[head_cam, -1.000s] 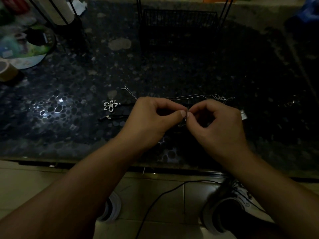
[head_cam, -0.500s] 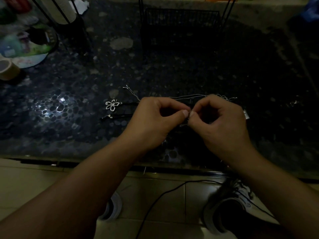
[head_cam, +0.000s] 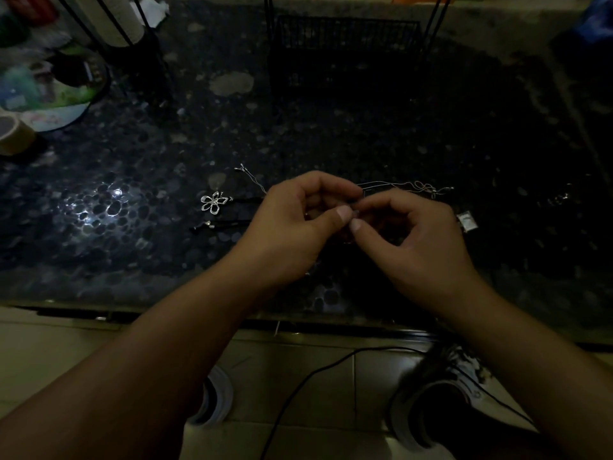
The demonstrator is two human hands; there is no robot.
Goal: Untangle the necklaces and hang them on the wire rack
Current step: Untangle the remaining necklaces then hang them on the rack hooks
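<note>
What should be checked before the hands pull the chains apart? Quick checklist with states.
1. Left hand and right hand both pinching at the tangle: ok, fingertips meet at one spot.
2. Knot itself visible: cannot tell, hidden by the fingers and the dim light.
3. Thin silver chain has slack: ok, lies loose on the table.
4. Flower pendant out of the way: ok, flat on the table left of the hands.
5. Wire rack reachable: ok, upright straight behind.

We see a tape roll (head_cam: 15,136) and a round plate (head_cam: 49,94) on the dark pebbled surface (head_cam: 365,144). A black cable (head_cam: 315,373) crosses the floor tiles (head_cam: 49,353) beside our shoes (head_cam: 431,410).
</note>
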